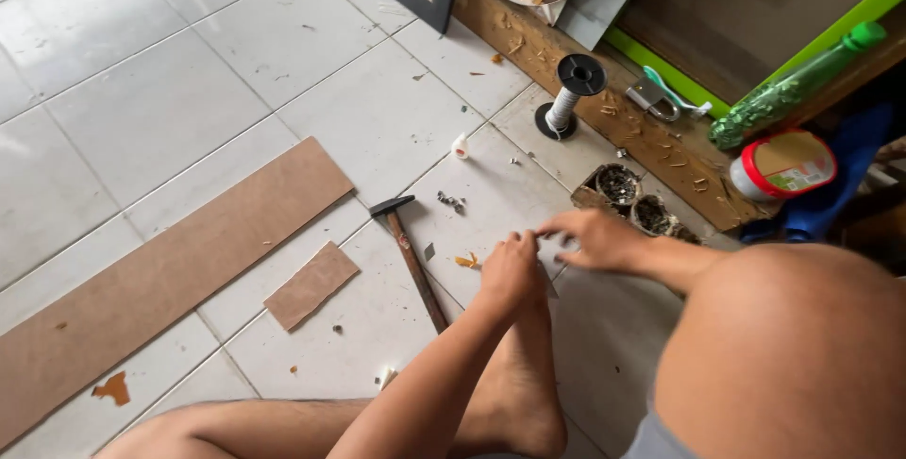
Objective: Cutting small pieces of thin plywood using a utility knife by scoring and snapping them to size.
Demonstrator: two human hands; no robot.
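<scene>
I sit on a white tiled floor (142,91) with both hands low in front of me. My left hand (511,268) is seen from the back with its fingers curled down over my bare foot (517,388); what it holds, if anything, is hidden. My right hand (593,238) reaches in from behind my knee (793,346), palm down, fingertips together on the tile just beside the left hand. A hammer (412,256) with a wooden handle and dark head lies on the floor just left of my hands. Small metal bits (451,201) lie beyond it.
A long brown hardboard strip (170,270) and a small offcut (311,285) lie to the left. Two round tins of small hardware (619,185) sit behind my right hand. A thread spool (567,100), wooden plank (528,39), green bottle (797,86) and red-rimmed tub (783,165) stand farther back.
</scene>
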